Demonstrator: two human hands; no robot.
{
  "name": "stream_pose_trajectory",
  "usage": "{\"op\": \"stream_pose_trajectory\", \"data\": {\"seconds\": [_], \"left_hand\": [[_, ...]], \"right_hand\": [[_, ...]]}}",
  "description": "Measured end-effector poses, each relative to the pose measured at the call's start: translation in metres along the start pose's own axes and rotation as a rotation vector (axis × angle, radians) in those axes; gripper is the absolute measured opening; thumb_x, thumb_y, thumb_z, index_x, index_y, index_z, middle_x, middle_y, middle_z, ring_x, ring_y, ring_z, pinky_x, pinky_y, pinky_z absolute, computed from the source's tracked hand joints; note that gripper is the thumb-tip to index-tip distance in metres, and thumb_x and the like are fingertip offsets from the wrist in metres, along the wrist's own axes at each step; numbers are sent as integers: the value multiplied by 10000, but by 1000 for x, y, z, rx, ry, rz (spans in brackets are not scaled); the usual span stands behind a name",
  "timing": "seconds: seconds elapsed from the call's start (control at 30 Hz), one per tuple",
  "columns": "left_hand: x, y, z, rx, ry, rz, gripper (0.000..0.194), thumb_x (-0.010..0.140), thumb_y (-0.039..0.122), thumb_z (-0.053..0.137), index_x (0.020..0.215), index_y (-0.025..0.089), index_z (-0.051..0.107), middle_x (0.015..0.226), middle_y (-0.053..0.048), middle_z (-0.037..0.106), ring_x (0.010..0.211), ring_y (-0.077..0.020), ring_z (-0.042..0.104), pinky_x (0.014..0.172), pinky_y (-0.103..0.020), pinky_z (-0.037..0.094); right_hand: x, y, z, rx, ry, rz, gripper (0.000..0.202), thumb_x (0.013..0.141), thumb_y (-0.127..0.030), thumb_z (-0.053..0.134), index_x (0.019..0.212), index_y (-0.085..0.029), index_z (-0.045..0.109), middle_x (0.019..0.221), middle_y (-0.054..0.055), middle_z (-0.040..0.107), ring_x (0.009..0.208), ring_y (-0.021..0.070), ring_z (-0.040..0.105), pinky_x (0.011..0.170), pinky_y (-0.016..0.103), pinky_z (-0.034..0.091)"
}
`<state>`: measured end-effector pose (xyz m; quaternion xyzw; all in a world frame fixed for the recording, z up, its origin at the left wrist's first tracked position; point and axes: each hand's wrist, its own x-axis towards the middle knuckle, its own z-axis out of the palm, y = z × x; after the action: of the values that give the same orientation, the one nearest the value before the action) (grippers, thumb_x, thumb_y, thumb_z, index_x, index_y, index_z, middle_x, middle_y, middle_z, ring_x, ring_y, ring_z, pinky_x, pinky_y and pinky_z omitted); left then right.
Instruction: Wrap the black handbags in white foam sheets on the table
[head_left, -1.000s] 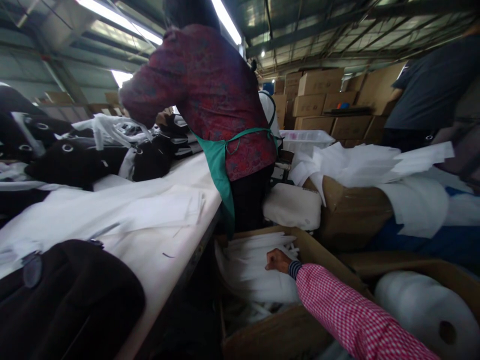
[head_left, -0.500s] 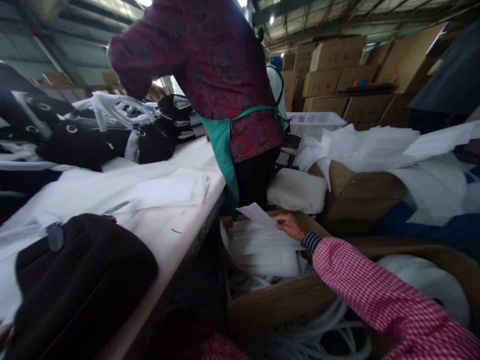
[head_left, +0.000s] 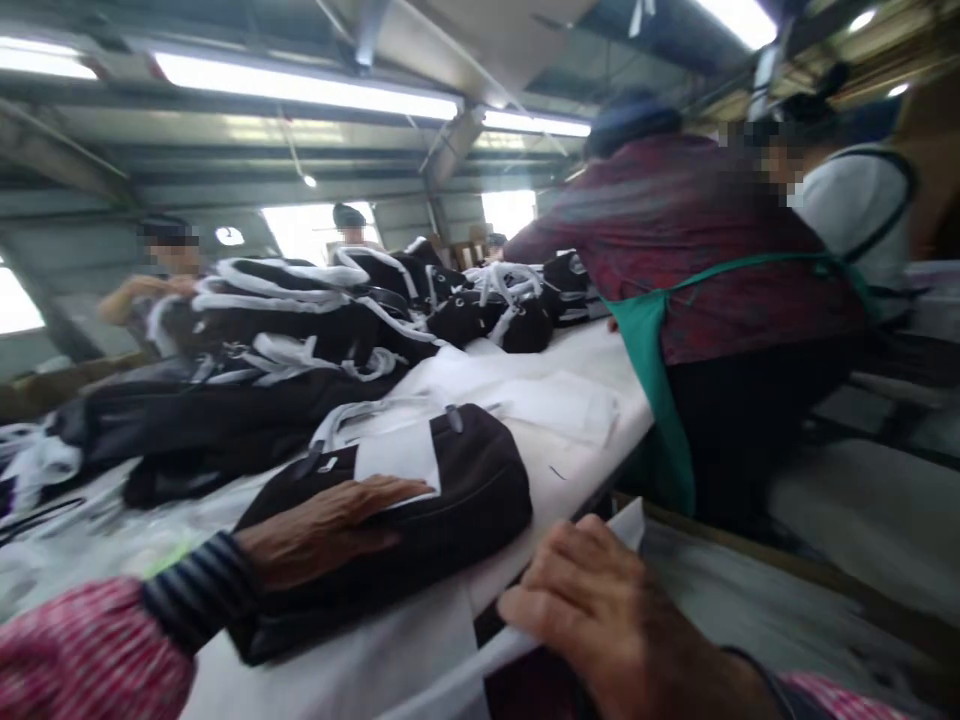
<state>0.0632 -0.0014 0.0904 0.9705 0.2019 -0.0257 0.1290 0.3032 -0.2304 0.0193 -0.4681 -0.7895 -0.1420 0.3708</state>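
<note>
A black fabric bag (head_left: 480, 490) with grey straps lies on its side on the white-covered table. On top of it rests a white rectangular sheet (head_left: 397, 460). My left hand (head_left: 337, 525) is flat on the bag, fingers stretched out, its fingertips reaching the lower edge of that sheet. By the table's near right edge, my right hand (head_left: 592, 610) has its fingers curled round another thin white sheet (head_left: 630, 525). A corner of this sheet sticks up behind the knuckles; part of it is hidden by the hand.
Black bags with white-wrapped handles (head_left: 277, 300) are heaped along the far left. More white sheets (head_left: 562, 405) lie beyond my bag. A co-worker in a green apron (head_left: 652, 400) leans over the table at right. Other people are in the background. An open carton (head_left: 810, 590) is beside the table.
My view has swung left and up. My right hand has come from the carton of white sheets to the table edge with a sheet. My left hand now shows on the bag.
</note>
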Motion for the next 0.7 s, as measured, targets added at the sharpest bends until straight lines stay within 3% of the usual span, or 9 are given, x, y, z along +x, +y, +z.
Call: {"op": "stream_pose_trajectory", "data": {"seconds": [0.1,0.2,0.3,0.43,0.5,0.6,0.7], "left_hand": [[-2,12,-11,-105,-94,26,527,978,222,499,1502,264,477,1542,-22,523,1386,-239,508,1208,-447,329],[6,18,-17,-159,-133,68,565,914,114,489,1476,170,508,1531,-83,532,1412,-254,483,1234,-460,284],[6,11,-21,-214,-154,62,654,822,85,572,1469,154,516,1518,-86,549,1398,-239,508,1229,-386,316],[-10,3,-17,-261,-125,55,694,771,142,638,1455,189,531,1514,-69,553,1411,-282,494,1229,-426,342],[-20,6,-7,-220,-71,47,723,771,172,655,1476,215,498,1493,-77,565,1381,-302,519,1197,-454,390],[-34,16,16,-76,112,-3,786,783,141,653,1521,235,400,1478,-108,563,1334,-301,552,1133,-462,461],[-39,23,40,49,314,-70,589,886,110,573,1448,252,466,1402,-106,620,1275,-268,596,1081,-428,503]], "right_hand": [[57,-25,44,-113,42,-279,205,1057,-205,469,1037,-184,672,809,45,658,796,223,540,676,397,363],[89,-34,88,-196,103,-340,190,1042,-161,485,996,-149,668,816,57,639,846,241,540,687,400,359],[97,-29,115,-196,164,-391,235,1045,-130,461,918,-148,658,847,63,638,842,235,535,665,385,328],[90,-14,128,-161,239,-417,265,1041,-106,469,877,-153,672,867,65,664,814,226,545,671,385,325],[88,-7,133,-159,266,-414,273,1035,-89,478,861,-150,680,824,66,667,783,221,552,677,379,342],[88,0,139,-168,362,-419,329,1051,-77,429,860,-152,687,863,85,711,864,236,606,763,386,398],[87,1,139,-173,374,-414,342,1065,-77,390,951,-147,705,923,87,741,933,232,635,831,384,425]]}}
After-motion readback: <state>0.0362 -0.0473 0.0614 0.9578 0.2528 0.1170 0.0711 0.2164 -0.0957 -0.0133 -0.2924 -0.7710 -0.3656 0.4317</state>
